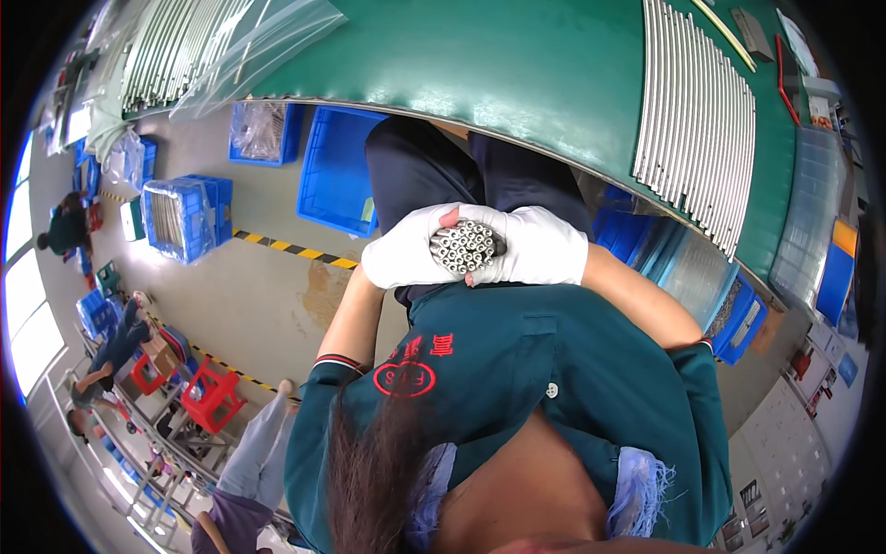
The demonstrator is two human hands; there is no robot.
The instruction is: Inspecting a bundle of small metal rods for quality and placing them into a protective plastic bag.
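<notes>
A bundle of thin metal tubes [464, 247] is held upright in front of my lap, its round ends pointing up at me. My left hand [404, 247], in a white glove with bare fingertips, is wrapped round one side of the bundle. On the other side my right hand [544, 246], gloved the same way, is closed round it too. The lower part of the tubes is hidden. Past my knees, a row of similar metal tubes [697, 125] lies side by side on the green tabletop [461, 65], at the right.
More tubes [175, 51] lie at the far left under clear plastic film [263, 55]. Blue crates [332, 171] stand on the floor at the left, and a blue bin [743, 323] is at the right. A red stool [212, 397] and other people are farther left.
</notes>
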